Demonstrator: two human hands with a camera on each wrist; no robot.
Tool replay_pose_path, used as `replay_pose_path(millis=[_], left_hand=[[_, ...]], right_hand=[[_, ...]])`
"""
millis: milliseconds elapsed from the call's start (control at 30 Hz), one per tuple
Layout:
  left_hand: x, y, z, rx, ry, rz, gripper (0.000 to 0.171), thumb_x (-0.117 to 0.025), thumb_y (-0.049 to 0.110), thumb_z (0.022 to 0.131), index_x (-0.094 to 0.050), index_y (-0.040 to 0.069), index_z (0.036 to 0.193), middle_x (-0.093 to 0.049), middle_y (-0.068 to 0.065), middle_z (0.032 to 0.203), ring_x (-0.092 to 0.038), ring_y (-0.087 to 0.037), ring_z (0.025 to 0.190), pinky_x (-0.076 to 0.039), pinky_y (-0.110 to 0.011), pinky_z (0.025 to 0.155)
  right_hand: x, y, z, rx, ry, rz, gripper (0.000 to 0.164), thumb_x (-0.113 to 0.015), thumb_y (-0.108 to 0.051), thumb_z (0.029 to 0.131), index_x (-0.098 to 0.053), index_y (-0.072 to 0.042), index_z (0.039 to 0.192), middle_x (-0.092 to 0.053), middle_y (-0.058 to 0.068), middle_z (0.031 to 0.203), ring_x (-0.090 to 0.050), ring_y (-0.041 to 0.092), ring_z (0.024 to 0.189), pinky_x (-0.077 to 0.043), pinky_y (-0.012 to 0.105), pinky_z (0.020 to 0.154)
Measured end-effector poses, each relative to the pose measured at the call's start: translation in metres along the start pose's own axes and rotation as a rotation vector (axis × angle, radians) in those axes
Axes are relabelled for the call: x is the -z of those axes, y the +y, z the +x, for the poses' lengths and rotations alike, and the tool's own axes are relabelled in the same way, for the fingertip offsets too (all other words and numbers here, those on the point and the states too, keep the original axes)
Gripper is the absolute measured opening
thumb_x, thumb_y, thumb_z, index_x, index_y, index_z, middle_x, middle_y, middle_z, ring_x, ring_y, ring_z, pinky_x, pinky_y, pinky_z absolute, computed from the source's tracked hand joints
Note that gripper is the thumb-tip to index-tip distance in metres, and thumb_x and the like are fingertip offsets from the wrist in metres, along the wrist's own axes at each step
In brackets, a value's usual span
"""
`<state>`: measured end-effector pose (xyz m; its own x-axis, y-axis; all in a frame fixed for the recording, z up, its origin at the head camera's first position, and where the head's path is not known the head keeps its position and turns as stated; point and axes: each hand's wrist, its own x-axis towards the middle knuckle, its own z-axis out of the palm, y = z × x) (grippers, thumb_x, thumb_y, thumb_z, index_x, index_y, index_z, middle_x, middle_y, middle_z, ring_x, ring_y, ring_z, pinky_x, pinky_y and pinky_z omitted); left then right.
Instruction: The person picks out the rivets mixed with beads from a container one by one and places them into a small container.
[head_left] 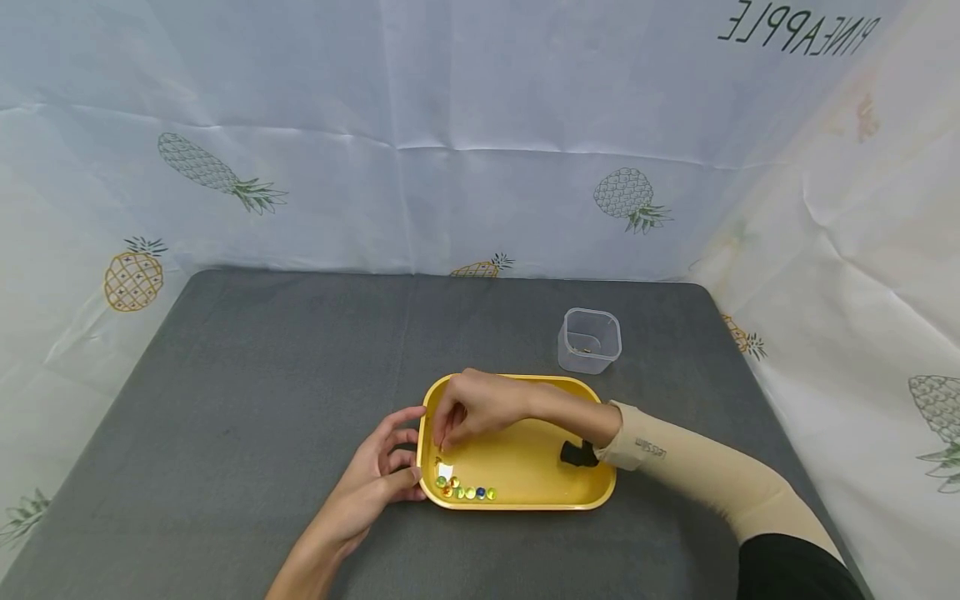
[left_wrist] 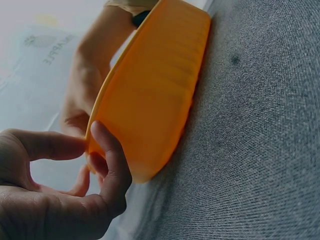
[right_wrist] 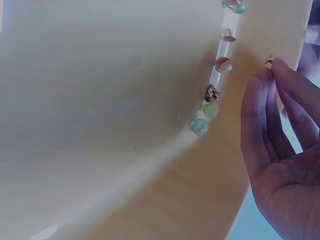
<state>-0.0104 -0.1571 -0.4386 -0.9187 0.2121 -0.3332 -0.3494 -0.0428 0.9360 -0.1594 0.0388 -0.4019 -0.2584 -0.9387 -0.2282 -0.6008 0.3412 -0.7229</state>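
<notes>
A yellow tray (head_left: 525,492) lies on the grey table. My left hand (head_left: 375,475) grips its left end, thumb and fingers at the rim, as the left wrist view (left_wrist: 75,175) also shows. Over the tray's left part, my right hand (head_left: 472,408) pinches a small metal thumbtack (right_wrist: 269,61) between thumb and fingertips. Several glass marbles (head_left: 470,493) lie along the near-left edge inside the tray. Among them in the right wrist view are a green marble (right_wrist: 199,126), a red-streaked marble (right_wrist: 224,65) and a small cluster of thumbtacks (right_wrist: 212,93).
A clear plastic container (head_left: 589,340) with a few tiny bits at its bottom stands behind the tray, to the right. A pineapple-print cloth (head_left: 450,100) hangs behind and at both sides of the grey table (head_left: 285,367). A black strap (head_left: 579,454) hangs at my right wrist.
</notes>
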Motion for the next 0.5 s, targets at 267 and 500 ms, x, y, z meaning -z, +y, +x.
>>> replay_pose_path(millis=[267, 500], left_hand=[[0.0, 0.001, 0.0, 0.003, 0.002, 0.002, 0.076, -0.063, -0.006, 0.096, -0.038, 0.018, 0.163, -0.05, -0.022, 0.141, -0.066, -0.02, 0.098, -0.064, -0.032, 0.078], [-0.001, 0.002, 0.0, 0.005, 0.007, 0.003, 0.076, -0.063, -0.006, 0.095, -0.038, 0.018, 0.162, -0.05, -0.022, 0.14, -0.065, -0.02, 0.098, -0.064, -0.033, 0.078]], right_hand=[[0.01, -0.004, -0.008, 0.006, 0.028, 0.023, 0.005, -0.084, -0.013, 0.095, -0.086, -0.011, 0.099, -0.083, -0.003, 0.092, -0.068, -0.008, 0.079, -0.06, 0.016, 0.078], [0.019, -0.006, -0.016, 0.015, 0.064, 0.031, 0.007, -0.084, -0.012, 0.095, -0.085, -0.009, 0.101, -0.083, -0.002, 0.094, -0.071, -0.005, 0.082, -0.062, 0.018, 0.081]])
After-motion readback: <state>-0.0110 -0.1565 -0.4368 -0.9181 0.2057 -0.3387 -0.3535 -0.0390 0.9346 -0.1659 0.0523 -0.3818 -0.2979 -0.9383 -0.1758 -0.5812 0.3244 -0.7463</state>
